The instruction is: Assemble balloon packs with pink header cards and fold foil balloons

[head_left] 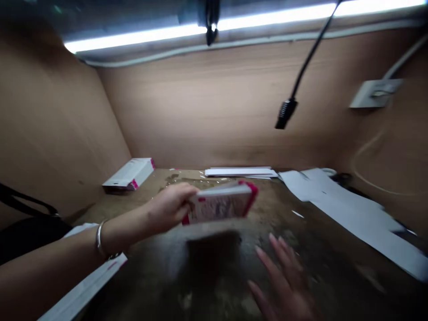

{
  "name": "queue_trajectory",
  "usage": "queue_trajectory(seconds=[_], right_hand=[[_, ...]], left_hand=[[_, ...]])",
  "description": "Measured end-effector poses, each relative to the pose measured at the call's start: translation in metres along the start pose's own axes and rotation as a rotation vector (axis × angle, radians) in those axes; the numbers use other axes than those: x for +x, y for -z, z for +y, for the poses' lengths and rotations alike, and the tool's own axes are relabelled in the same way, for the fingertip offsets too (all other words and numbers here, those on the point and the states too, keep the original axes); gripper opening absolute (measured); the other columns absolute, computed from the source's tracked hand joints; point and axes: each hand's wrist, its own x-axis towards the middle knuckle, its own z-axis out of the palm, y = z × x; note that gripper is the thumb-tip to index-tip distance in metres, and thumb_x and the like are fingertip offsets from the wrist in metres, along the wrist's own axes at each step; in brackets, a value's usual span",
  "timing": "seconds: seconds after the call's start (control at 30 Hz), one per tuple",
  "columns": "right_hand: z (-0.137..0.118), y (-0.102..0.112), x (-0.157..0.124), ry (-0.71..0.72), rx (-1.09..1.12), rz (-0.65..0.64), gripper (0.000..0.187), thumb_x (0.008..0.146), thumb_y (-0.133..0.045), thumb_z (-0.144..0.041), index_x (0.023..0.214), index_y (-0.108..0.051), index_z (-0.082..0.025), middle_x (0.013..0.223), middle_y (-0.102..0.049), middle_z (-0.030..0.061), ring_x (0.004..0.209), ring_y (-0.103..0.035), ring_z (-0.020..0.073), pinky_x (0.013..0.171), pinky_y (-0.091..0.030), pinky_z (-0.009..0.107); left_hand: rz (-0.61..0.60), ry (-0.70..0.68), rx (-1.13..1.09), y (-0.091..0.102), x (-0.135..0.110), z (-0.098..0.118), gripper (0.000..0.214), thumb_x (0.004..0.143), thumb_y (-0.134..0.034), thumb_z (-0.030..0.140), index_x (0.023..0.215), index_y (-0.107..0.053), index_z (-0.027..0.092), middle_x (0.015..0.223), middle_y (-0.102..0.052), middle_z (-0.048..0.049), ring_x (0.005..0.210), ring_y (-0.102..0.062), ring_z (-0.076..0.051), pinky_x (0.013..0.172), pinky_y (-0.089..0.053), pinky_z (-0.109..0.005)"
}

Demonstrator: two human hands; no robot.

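Our left hand (170, 203) grips the long box (220, 206) pointing right, our empty right hand (287, 276) farther from the table's back edge (190, 173).

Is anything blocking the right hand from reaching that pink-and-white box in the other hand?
Nothing visible does: only a gap above the table separates the right hand from the box, which the left hand grips at one end.
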Motion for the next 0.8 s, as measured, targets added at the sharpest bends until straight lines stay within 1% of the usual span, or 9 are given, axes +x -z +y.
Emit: queue_trajectory(seconds=[0.07,0.17,0.23,0.3,0.4,0.47,0.57,0.7,0.8], right_hand=[[-0.002,0.022,0.029,0.094,-0.097,0.002,0.062,0.085,-0.058,-0.024,0.140,-0.030,-0.021,0.145,-0.031,0.0144,0.132,-0.028,0.0365,0.105,-0.027,0.058],[-0.006,0.040,0.077,0.197,0.011,-0.474,0.045,0.078,-0.064,-0.025,0.120,-0.055,-0.016,0.113,-0.063,0.0127,0.104,-0.057,0.0320,0.091,-0.044,0.046],[-0.006,0.041,0.099,0.114,0.131,-0.789,0.023,0.073,-0.065,-0.021,0.096,-0.067,-0.018,0.081,-0.069,0.0061,0.073,-0.065,0.0243,0.064,-0.050,0.031],[-0.003,0.038,0.109,0.041,0.185,-0.904,0.007,0.072,-0.061,-0.016,0.074,-0.067,-0.018,0.061,-0.064,0.0018,0.055,-0.060,0.0175,0.050,-0.042,0.023],[0.004,0.040,0.101,-0.062,0.344,-0.843,0.015,0.078,-0.054,-0.014,0.069,-0.065,-0.018,0.059,-0.062,0.0003,0.054,-0.059,0.0147,0.047,-0.040,0.020],[0.009,0.042,0.084,-0.228,0.678,-0.743,0.015,0.085,-0.050,-0.022,0.084,-0.065,-0.019,0.073,-0.066,0.0012,0.065,-0.063,0.0176,0.054,-0.046,0.022],[0.010,0.036,0.048,-0.394,1.070,-0.547,0.022,0.089,-0.051,-0.034,0.101,-0.064,-0.021,0.090,-0.067,0.0028,0.083,-0.063,0.0216,0.070,-0.052,0.030],[0.005,0.011,0.009,-0.347,0.944,-0.439,0.020,0.087,-0.056,-0.033,0.100,-0.066,-0.022,0.097,-0.067,0.0047,0.092,-0.061,0.0228,0.083,-0.047,0.033],[0.002,-0.002,0.002,-0.342,0.927,-0.456,0.022,0.087,-0.054,-0.034,0.103,-0.063,-0.021,0.098,-0.066,0.0057,0.090,-0.060,0.0220,0.079,-0.047,0.031]], left_hand=[[-0.182,-0.104,-0.139,-0.031,-0.010,0.037,0.032,0.069,-0.048,0.006,0.093,-0.066,0.019,0.085,-0.065,-0.0014,0.077,-0.061,-0.016,0.070,-0.047,-0.023],[-0.377,-0.147,-0.165,-0.054,-0.012,0.062,0.031,0.068,-0.050,0.005,0.089,-0.067,0.021,0.076,-0.067,0.0013,0.067,-0.060,-0.014,0.061,-0.043,-0.020],[-0.378,-0.140,-0.138,-0.058,-0.009,0.062,0.033,0.068,-0.052,0.006,0.092,-0.067,0.022,0.076,-0.067,0.0021,0.067,-0.060,-0.014,0.061,-0.043,-0.021],[-0.232,-0.091,-0.157,-0.059,-0.011,0.057,0.035,0.069,-0.058,0.012,0.101,-0.064,0.023,0.088,-0.068,0.0003,0.077,-0.062,-0.017,0.070,-0.046,-0.024],[0.199,0.130,-0.433,-0.068,-0.028,0.048,0.053,0.069,-0.070,0.036,0.118,-0.055,0.023,0.111,-0.063,-0.0057,0.105,-0.057,-0.024,0.092,-0.043,-0.035],[0.361,0.242,-0.758,-0.083,-0.045,0.046,0.072,0.066,-0.071,0.054,0.126,-0.048,0.022,0.120,-0.058,-0.0095,0.116,-0.051,-0.028,0.098,-0.041,-0.038],[0.291,0.252,-1.048,-0.111,-0.070,0.054,0.086,0.058,-0.075,0.058,0.129,-0.043,0.022,0.126,-0.054,-0.0119,0.119,-0.048,-0.032,0.096,-0.042,-0.041],[0.173,0.271,-0.882,-0.129,-0.089,0.069,0.043,0.072,-0.072,0.037,0.109,-0.054,0.024,0.104,-0.063,-0.0049,0.099,-0.059,-0.023,0.085,-0.047,-0.033],[0.174,0.249,-0.792,-0.130,-0.091,0.068,0.023,0.079,-0.065,0.033,0.096,-0.056,0.021,0.093,-0.063,-0.0032,0.087,-0.059,-0.019,0.076,-0.047,-0.029]])
